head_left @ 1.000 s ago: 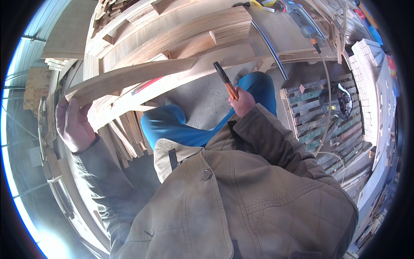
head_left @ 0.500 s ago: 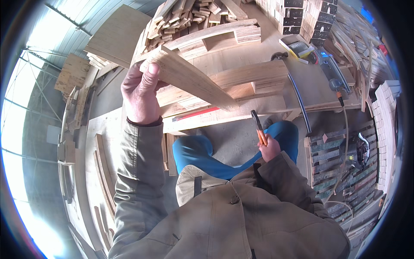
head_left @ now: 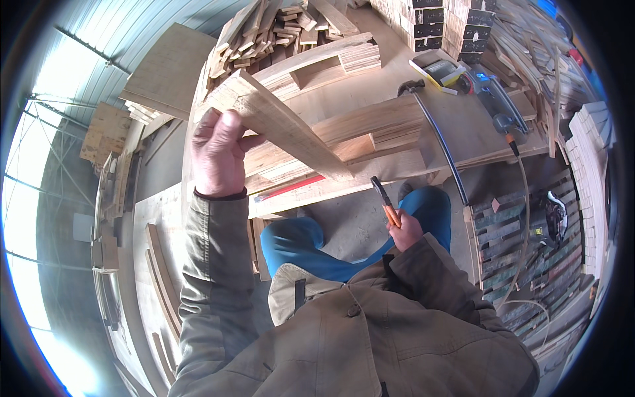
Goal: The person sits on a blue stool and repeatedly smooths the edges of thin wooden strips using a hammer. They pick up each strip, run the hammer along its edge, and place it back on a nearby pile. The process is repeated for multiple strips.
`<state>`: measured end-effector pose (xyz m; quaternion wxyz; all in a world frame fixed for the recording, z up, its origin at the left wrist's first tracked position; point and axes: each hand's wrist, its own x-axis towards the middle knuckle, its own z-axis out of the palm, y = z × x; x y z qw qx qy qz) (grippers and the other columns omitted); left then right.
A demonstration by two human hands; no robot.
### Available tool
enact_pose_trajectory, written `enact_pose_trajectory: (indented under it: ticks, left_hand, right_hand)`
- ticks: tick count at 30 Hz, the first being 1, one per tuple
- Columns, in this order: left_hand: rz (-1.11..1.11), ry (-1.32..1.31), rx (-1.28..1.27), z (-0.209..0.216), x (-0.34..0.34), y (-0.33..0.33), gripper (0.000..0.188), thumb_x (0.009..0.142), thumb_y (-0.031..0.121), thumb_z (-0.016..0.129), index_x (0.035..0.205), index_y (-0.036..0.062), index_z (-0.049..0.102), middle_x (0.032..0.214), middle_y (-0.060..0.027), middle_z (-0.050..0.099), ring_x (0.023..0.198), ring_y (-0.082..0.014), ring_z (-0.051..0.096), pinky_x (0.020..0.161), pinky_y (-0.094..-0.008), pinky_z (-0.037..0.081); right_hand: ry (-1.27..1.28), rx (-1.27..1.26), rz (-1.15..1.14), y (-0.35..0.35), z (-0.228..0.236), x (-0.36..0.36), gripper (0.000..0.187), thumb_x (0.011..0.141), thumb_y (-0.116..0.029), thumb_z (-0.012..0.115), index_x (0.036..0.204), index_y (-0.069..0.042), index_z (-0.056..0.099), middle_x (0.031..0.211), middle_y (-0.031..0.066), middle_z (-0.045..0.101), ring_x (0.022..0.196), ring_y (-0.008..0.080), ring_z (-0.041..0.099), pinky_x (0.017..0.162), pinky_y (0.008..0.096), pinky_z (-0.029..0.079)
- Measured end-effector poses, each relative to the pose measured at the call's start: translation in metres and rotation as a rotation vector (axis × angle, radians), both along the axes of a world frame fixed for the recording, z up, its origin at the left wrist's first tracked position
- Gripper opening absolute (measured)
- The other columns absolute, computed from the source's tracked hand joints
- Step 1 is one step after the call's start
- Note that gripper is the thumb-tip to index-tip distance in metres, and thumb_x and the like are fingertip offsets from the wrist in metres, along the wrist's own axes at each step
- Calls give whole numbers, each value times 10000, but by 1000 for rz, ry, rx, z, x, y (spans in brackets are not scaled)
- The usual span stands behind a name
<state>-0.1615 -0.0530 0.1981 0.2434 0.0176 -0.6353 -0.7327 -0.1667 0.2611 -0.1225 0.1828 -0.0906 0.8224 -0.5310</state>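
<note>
My left hand (head_left: 220, 153) is raised over the workbench, thumb and fingers closed on the upper end of a flat wooden board (head_left: 281, 122). The board slants down to the right, and its lower end is close to the near bench edge; whether it touches is unclear. Behind it on the bench lies a slotted wooden piece (head_left: 370, 126). A thin red strip (head_left: 291, 188) lies below the board. Low in front of my body, my right hand (head_left: 405, 231) is closed round an orange-handled tool (head_left: 391, 216) with a narrow dark metal head, pointing up and left.
A claw hammer (head_left: 442, 142) lies with its handle past the bench edge. Beyond it are an open yellow-edged box (head_left: 438, 69) and a hose-fed power tool (head_left: 504, 119). Wood offcuts (head_left: 278, 36) are heaped at the back. A slatted pallet (head_left: 522, 238) lies at right.
The view has swung slightly, so the bench sits further left in it. The board is a little lower against the bench, still in my left hand. My right hand keeps hold of its tool.
</note>
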Motion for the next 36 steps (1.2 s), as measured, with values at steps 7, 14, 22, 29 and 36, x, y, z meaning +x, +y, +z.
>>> enact_pose_trajectory:
  ticks: [7,14,22,29,36]
  left_hand:
    - [-45,-60,-191,-47,-17,30,296,838,-40,792,1118,-38,695,987,-122,758,847,-156,712,764,-287,584]
    - [-134,-335,-179,-107,-40,57,353,854,-65,760,1197,-20,689,1085,-76,747,948,-133,696,841,-300,580]
    - [-156,-131,-111,-134,-54,59,355,883,-40,742,1227,-9,660,1139,-67,730,1028,-139,674,921,-320,549]
    - [-114,-154,-158,-138,-49,64,352,864,-46,760,1199,4,667,1118,-64,733,1020,-143,680,915,-319,551]
    - [-31,-104,-462,-116,0,45,332,863,-13,745,1179,25,653,1016,-51,727,936,-126,674,799,-298,549]
  right_hand:
    - [-7,16,-9,-2,0,0,229,879,-104,660,1104,-61,665,862,118,712,820,320,705,733,414,537]
    - [0,32,32,-1,-1,-2,201,886,-107,640,1075,-40,656,892,160,707,867,362,696,762,438,533]
    - [46,63,40,-1,0,-4,241,855,-35,630,1094,-42,655,853,106,704,808,293,700,728,395,528]
    - [47,61,28,-4,6,-4,193,899,-103,636,1080,-36,638,941,199,702,928,407,678,789,477,532]
    - [72,73,23,-1,4,-3,245,903,-134,658,1127,-34,643,874,156,699,821,346,691,749,419,526]
